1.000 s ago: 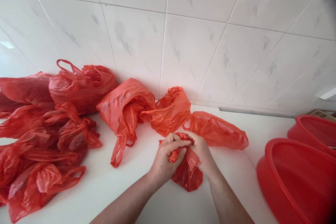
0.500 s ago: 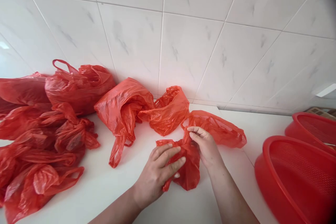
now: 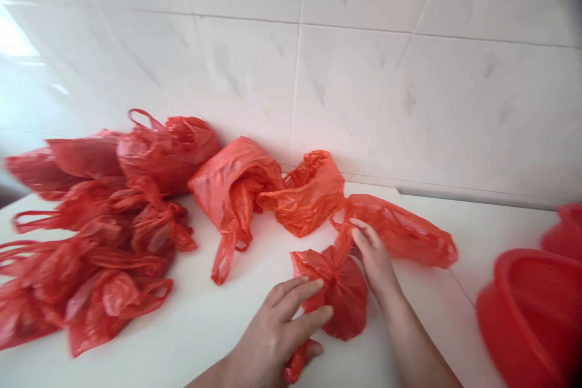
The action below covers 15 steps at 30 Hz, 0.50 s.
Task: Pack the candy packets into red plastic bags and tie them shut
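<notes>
A small red plastic bag (image 3: 349,303) lies between my hands on the white tabletop, its middle gathered into a bunched, pleated knot. My left hand (image 3: 284,327) is at its left side, fingers bent over it, with a twisted red end of the bag sticking out below the thumb. On the far side, my right hand (image 3: 375,254) pinches the bag's upper end between thumb and fingers. Just beyond that hand lies a flattened red plastic bag (image 3: 404,227). What the bag contains, if anything, cannot be seen.
Two crumpled red bags, a nearer one (image 3: 309,200) and another (image 3: 236,176), rest by the tiled wall (image 3: 354,91). A heap of red bags (image 3: 113,242) covers the left side. Red plastic baskets (image 3: 504,315) stand at the right edge.
The view has swung left, so things appear farther right. The bag between my hands shows more of its pleated middle, and my left hand sits slightly lower against it.
</notes>
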{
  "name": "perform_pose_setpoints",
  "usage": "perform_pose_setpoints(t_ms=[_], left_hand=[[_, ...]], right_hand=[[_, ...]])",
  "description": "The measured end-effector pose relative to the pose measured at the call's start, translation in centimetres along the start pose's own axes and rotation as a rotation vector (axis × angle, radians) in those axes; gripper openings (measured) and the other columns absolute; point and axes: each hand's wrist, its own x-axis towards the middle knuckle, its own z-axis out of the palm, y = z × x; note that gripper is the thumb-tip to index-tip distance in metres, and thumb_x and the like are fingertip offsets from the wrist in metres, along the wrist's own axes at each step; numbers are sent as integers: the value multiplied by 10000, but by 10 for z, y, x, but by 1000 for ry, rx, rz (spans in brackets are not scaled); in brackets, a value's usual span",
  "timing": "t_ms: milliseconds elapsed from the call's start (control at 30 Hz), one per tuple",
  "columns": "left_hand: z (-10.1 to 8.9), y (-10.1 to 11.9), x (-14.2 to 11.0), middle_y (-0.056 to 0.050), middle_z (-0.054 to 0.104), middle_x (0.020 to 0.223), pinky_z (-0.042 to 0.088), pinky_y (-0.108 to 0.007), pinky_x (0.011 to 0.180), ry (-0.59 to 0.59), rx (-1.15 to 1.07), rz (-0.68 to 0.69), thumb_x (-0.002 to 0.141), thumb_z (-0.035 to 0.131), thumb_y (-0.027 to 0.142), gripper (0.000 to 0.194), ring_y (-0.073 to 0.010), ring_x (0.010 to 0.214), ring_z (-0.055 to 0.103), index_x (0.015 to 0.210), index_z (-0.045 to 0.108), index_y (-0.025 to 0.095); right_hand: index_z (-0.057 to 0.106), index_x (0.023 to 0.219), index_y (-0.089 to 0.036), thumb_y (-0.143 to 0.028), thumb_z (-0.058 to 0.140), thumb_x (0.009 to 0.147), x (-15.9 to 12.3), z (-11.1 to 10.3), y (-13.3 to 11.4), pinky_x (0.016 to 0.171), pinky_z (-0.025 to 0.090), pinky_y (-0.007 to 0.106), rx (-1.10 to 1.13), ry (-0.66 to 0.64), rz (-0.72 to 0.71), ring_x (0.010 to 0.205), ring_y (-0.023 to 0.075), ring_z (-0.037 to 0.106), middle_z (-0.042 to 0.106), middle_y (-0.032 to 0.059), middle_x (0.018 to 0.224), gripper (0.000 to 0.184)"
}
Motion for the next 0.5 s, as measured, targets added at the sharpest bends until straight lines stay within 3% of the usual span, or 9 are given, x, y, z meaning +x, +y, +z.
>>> perform_pose_setpoints(t_ms=[67,167,233,300,400,500], left_hand=[[4,3,11,-214,379,1438,382,-571,996,-7,48,-44,768,664,421,673,-370,1328,337,1352,404,212],[24,-1,26,-250,263,1485,267,-704,989,-66,76,-206,576,707,655,1051,-465,1344,242,1433,267,235],[42,-8,33,-254,218,1502,273,-728,962,-87,53,-315,479,726,700,1197,-498,1338,221,1455,198,252],[57,-13,36,-252,197,1511,335,-702,937,-90,27,-375,430,749,690,1277,-502,1302,293,1467,150,248],[63,-16,37,-232,428,1399,455,-587,871,-77,15,-371,551,752,498,1087,-425,1121,523,1450,221,195],[46,-16,35,-132,714,938,507,-425,778,-39,-10,-343,670,639,234,517,-288,785,653,1178,573,171]], right_hand=[[580,1136,-203,-557,565,769,1,-3,5,849,475,337,-34,23,-11,1016,224,598,632,76,1140,509],[649,1034,-206,-586,566,743,4,-2,16,973,405,358,-153,7,38,1166,257,521,621,71,1205,485],[663,974,-215,-589,580,720,1,4,20,952,419,367,-191,8,94,1136,273,540,650,70,1141,459],[661,880,-217,-577,584,725,-7,12,19,837,476,360,-175,-86,145,989,273,604,686,71,980,399],[621,712,-227,-553,571,754,-20,22,14,586,482,320,-120,-285,231,663,228,607,645,30,673,333],[634,769,-238,-516,582,760,-25,27,10,581,474,289,-133,-290,211,654,203,591,652,7,692,283]])
